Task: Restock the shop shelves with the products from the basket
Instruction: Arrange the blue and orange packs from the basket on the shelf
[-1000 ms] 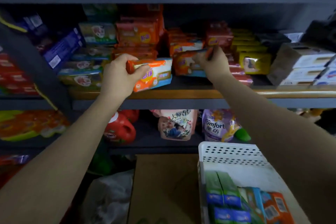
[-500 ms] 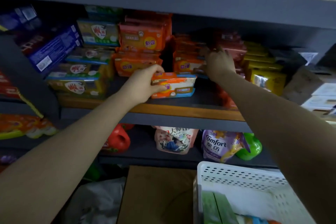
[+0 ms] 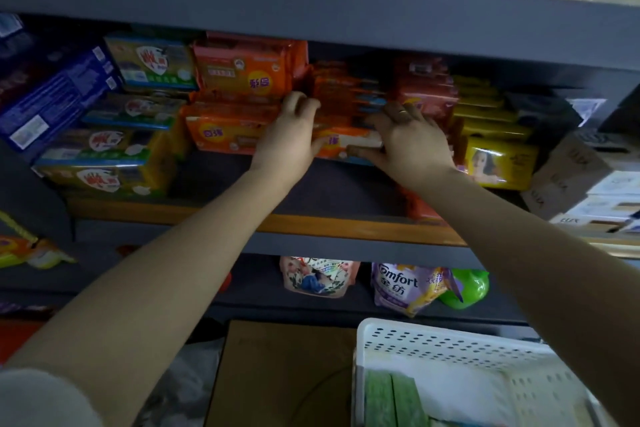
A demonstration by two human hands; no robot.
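On middle shelf, head view: orange-and-white soap pack lying flat at foot of matching orange stack, evidently being squared into its row. Left hand curled round pack's left end; right hand pinching right end, thumb beneath, fingers spread above. Below, white basket holding green packs, unshelved.

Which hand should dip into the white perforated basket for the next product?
Right, probably: the white perforated basket sits beneath the right hand. Both hands hold the orange-and-white soap pack; the left hand can steady it.
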